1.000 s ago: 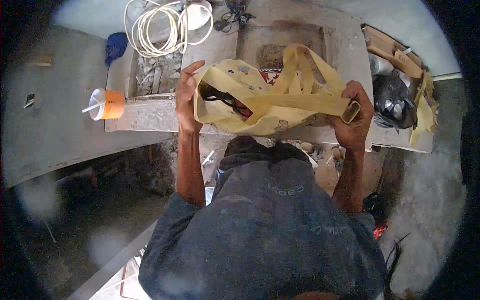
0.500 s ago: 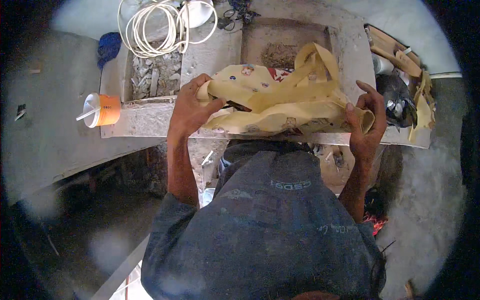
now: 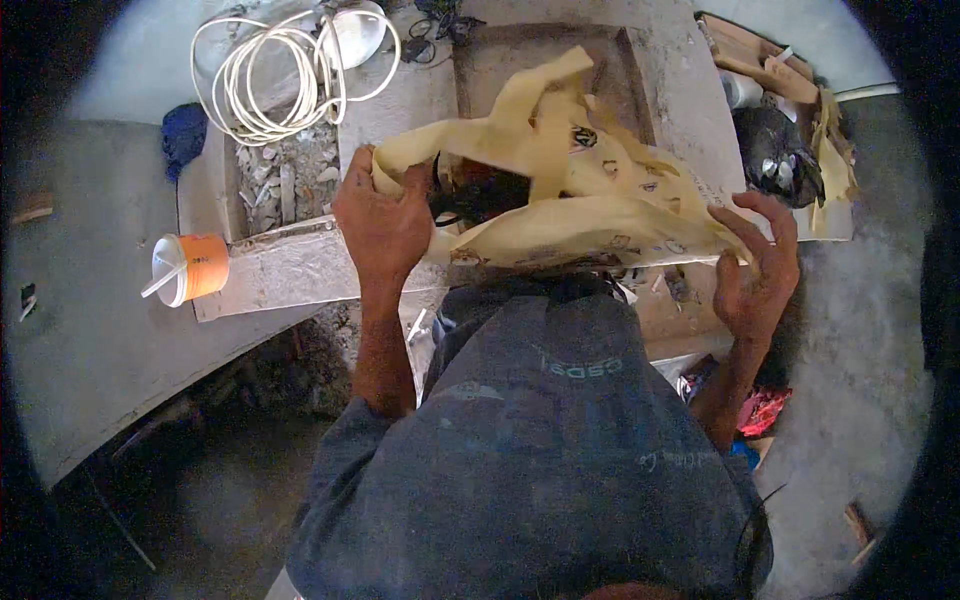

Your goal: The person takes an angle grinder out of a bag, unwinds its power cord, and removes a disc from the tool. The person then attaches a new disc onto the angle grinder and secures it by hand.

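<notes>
In the head view, one yellow bag (image 3: 600, 225) is held at the surface's (image 3: 285, 272) front edge, its mouth gaping wider than half a second ago over dark contents (image 3: 490, 195). The left hand (image 3: 385, 225) closes around its left rim; the right hand (image 3: 757, 265), half-curled, is at the right end, grip unclear. One orange tub (image 3: 207, 265) sits at the front-left corner, one white coil (image 3: 262, 131) back-left.

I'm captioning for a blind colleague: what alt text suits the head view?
A person's left hand grips an open, pale yellow printed tote bag, with the right hand at its other end. A coil of white cable lies beyond, toward the left, and an orange container sits left of the hands.
</notes>
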Demonstrator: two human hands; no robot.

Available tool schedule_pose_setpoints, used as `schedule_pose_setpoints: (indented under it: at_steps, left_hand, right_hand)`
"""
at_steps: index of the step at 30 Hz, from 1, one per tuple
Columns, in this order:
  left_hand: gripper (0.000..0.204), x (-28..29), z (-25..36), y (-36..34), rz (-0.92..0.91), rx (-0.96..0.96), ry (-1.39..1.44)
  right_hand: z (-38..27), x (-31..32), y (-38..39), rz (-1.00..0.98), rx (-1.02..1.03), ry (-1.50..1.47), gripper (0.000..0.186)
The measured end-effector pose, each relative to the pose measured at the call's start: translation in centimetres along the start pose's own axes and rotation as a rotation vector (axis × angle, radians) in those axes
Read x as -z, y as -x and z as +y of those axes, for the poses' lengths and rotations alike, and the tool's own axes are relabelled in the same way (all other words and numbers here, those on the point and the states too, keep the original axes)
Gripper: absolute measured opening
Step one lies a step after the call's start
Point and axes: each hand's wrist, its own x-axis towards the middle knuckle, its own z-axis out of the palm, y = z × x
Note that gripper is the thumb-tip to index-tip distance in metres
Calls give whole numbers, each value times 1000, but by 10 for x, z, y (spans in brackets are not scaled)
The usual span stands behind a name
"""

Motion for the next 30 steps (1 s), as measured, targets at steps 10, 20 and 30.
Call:
schedule_pose_setpoints:
  at_steps: [10,20,30]
  left_hand:
    - [23,2,5,-6,2,-61,79]
    - [24,4,20,-6,-48,-92,103]
    - [27,-3,37,-52,-446,-566,-307]
  right_hand:
    - [-79,-46,-5,-569,187,-128,41]
    - [-93,-48,6,-932,-131,-316,41]
    - [-88,-77,2,-629,-425,-99,64]
